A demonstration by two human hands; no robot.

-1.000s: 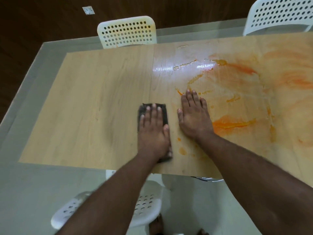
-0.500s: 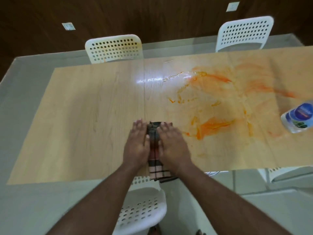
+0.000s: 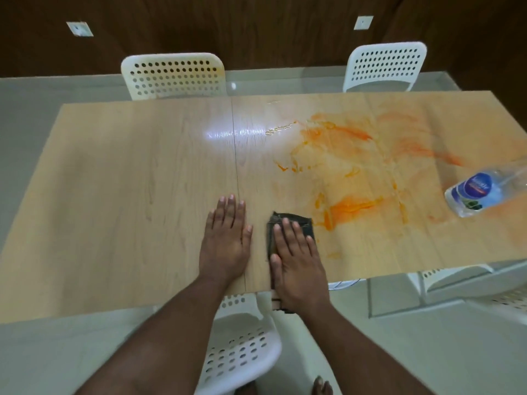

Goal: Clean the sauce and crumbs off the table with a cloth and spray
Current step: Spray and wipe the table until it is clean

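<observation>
Wiping step: your right hand (image 3: pixel 296 258) presses flat on the cloth (image 3: pixel 291 220) at the table's (image 3: pixel 114 195) near edge; left hand (image 3: pixel 226 238) flat, holding nothing. Next, push right into the sauce (image 3: pixel 350 208).

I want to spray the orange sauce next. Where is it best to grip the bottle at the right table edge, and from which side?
The bottle lies tilted, base toward the person, top out of frame. Probably grip its clear body above the blue label, from above with the right hand, which now presses the cloth.
</observation>
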